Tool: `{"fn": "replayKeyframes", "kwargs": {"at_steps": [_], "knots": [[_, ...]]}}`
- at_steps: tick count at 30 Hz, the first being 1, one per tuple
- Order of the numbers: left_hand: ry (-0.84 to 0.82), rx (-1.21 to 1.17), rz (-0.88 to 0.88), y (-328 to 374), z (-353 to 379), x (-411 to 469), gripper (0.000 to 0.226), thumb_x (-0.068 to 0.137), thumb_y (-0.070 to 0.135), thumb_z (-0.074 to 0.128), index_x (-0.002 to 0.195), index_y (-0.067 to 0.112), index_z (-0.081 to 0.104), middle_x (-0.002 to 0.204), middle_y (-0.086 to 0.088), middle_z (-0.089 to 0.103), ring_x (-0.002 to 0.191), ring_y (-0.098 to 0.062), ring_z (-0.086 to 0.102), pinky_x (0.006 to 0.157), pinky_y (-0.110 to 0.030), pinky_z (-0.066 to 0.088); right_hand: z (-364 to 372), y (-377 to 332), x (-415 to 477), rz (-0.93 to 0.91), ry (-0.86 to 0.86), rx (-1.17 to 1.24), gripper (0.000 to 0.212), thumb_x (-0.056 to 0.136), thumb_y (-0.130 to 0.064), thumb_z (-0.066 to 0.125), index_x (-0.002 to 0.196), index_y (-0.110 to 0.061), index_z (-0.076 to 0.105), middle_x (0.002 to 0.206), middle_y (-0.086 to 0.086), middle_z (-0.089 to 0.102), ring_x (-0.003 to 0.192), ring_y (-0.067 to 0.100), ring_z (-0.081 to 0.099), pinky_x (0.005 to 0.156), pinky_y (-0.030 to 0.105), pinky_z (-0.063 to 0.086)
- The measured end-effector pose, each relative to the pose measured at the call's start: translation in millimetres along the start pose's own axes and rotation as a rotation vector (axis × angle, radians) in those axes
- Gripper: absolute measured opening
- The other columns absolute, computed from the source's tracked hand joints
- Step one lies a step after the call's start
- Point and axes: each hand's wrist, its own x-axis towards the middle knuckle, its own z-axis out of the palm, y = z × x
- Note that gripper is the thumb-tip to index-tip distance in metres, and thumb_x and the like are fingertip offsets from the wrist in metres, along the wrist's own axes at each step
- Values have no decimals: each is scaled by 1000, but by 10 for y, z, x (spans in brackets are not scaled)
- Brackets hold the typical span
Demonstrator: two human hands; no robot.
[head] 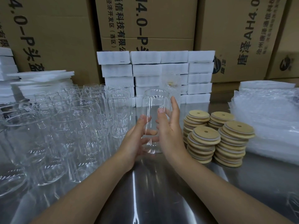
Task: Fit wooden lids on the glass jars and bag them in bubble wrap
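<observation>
Currently, item one: glass jar [155, 101], upright, lidless, mid-surface [161, 191]. I see both grips grasping it: left grip [137, 138] curled round its lower wall, right grip [169, 131] clasping its right side. Wooden lids [218, 138], four stacks, at 3 o'clock; bubble-wrap bags [267, 118] beyond them. Empty jars [72, 126] at 9 o'clock; white foam blocks [145, 70] at 12.

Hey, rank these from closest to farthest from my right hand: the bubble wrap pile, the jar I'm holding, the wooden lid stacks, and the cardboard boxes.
1. Glass jar: held in the right hand, centre.
2. Wooden lid stacks: on the table just to its right.
3. Bubble wrap pile: far right.
4. Cardboard boxes: along the back.
</observation>
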Motion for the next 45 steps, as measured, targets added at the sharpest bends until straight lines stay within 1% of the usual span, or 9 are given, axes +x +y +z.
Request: {"fn": "replayKeyframes", "kwargs": {"at_steps": [3,8,13,17,21,27,35,41,45], "knots": [[-38,-15,-25,12,-11,8,88,57,80,44,135,38,50,88,-4,69,74,-17,71,52,-31,53,-10,-14,40,59,-17,77,58,97,-38,50,145,-45,18,134,-4,40,64,-11,65,48,9,47],[-64,-35,-38,15,3,11,84,64,76,38,141,42,42,72,4,71,66,-13,70,54,-33,56,-39,0,110,128,3,72,62,93,-39,57,143,-45,22,133,0,49,72,5,70,52,12,48],[-4,-157,-49,-3,128,-43,83,63,75,51,136,37,44,94,-3,75,72,-16,72,54,-35,56,-25,-11,86,33,51,-72,69,91,-37,61,147,-36,20,140,1,44,96,-1,64,74,17,53],[140,1,77,-55,182,-92,101,54,76,64,135,21,40,126,-5,64,110,-22,65,80,-45,50,2,-19,9,-61,72,-123,77,89,-41,61,148,-39,11,142,-3,40,113,13,58,92,27,51],[225,157,249,-18,191,-112,69,65,72,58,123,35,47,127,4,57,114,-5,59,85,-42,55,37,-46,-44,-127,96,-126,72,90,-48,55,143,-50,7,146,-4,33,118,12,54,95,31,49],[205,262,375,-56,217,-120,70,79,59,39,140,25,41,116,18,56,92,19,59,67,-7,49,50,-43,-70,-138,115,-174,67,88,-51,54,136,-57,7,149,-4,28,119,13,53,97,45,49],[150,110,197,32,201,-122,35,73,69,36,97,53,56,92,25,68,81,-4,71,43,-35,53,-9,-41,10,-47,60,-67,78,83,-32,72,138,-48,19,132,-10,36,113,9,53,100,42,48],[94,33,144,46,134,-97,60,81,64,35,128,33,56,116,-7,67,86,-18,72,48,-37,54,-61,-41,51,6,4,43,81,83,-26,73,141,-44,20,130,-7,39,82,-24,55,56,7,48],[50,-55,85,54,111,-82,72,70,70,39,132,35,53,101,-1,75,77,-18,73,48,-34,53,-61,-88,70,57,-37,175,74,81,-18,73,131,-47,27,136,0,44,86,-7,66,56,18,53]]}}
